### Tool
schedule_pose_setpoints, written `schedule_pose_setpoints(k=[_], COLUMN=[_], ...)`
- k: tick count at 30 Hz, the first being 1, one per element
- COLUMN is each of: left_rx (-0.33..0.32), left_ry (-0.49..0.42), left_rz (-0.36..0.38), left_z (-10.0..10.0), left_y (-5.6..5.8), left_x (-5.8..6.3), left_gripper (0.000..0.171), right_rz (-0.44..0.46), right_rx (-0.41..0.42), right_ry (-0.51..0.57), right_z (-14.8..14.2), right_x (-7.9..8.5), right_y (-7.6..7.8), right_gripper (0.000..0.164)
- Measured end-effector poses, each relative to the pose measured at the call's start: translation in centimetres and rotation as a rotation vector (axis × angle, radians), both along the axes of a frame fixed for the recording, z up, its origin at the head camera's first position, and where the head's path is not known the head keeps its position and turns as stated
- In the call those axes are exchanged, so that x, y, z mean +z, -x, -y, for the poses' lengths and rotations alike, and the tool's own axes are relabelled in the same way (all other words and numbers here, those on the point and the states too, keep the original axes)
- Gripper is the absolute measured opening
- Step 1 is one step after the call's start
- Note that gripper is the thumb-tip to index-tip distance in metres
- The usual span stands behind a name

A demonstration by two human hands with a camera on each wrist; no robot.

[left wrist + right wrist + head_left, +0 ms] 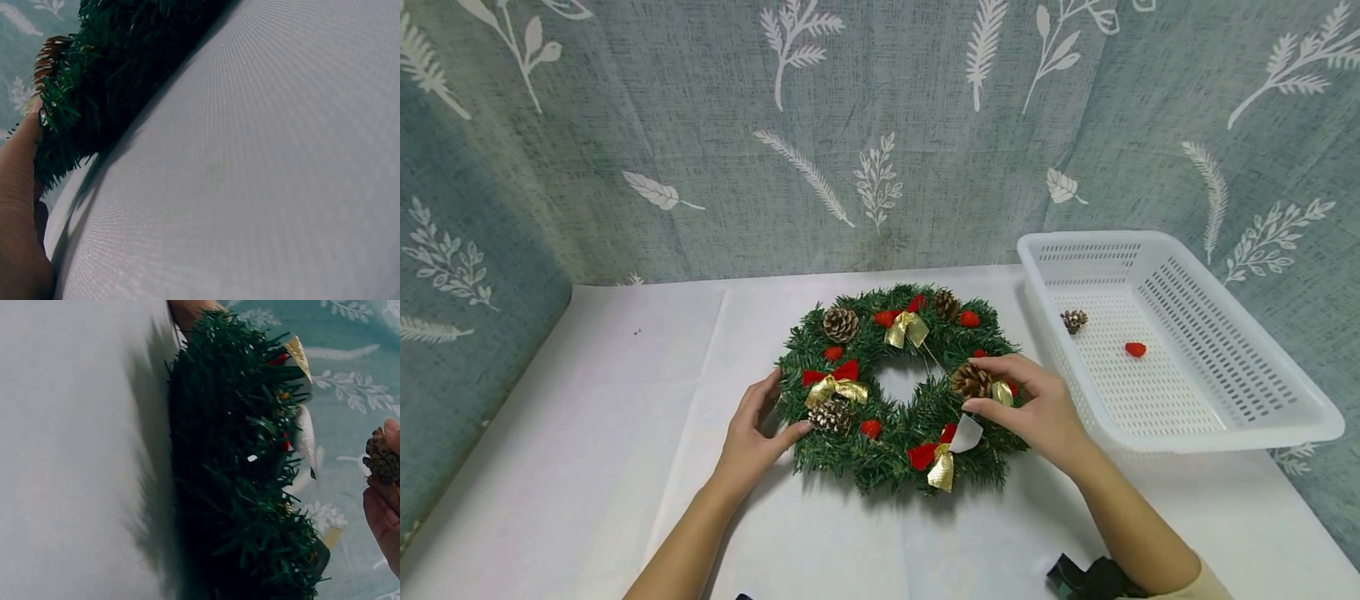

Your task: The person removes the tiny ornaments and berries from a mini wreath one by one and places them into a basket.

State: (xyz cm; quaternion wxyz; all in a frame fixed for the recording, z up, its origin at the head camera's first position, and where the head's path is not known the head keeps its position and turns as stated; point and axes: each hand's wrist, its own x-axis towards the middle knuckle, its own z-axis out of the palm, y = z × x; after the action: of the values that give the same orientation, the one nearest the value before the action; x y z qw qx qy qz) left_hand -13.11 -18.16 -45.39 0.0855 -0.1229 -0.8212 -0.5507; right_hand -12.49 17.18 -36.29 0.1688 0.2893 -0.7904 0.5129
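A green Christmas wreath lies on the white-covered table, decorated with pine cones, red berries and red-and-gold bows. My left hand grips its left edge, thumb on top beside a white-tipped pine cone and fingers at the outer side. Between thumb and fingers, my right hand pinches a brown pine cone over the wreath's right part. The right wrist view shows this pine cone held apart from the greenery. A gold bow on the wreath is partly covered by the right hand.
At the right stands a white perforated plastic basket, holding a small pine cone and a red berry. A patterned blue-green cloth hangs behind the table. A black object shows beside the right forearm.
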Motion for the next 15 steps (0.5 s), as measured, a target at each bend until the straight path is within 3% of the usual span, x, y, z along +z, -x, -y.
schedule_pose_setpoints(k=[4,15], left_rx=[0.006,0.004], left_ry=[0.002,0.002], left_rz=[-0.001,-0.005], left_z=[0.0,0.0], left_y=[0.0,0.1], left_x=[0.0,0.0], left_gripper=[0.082,0.081], right_rz=[0.027,-0.008], right_rx=[0.006,-0.035], right_ry=[0.017,0.067], right_z=[-0.4,-1.6], right_x=[0.4,1.4], right_y=[0.0,0.0], right_gripper=[0.046,0.047])
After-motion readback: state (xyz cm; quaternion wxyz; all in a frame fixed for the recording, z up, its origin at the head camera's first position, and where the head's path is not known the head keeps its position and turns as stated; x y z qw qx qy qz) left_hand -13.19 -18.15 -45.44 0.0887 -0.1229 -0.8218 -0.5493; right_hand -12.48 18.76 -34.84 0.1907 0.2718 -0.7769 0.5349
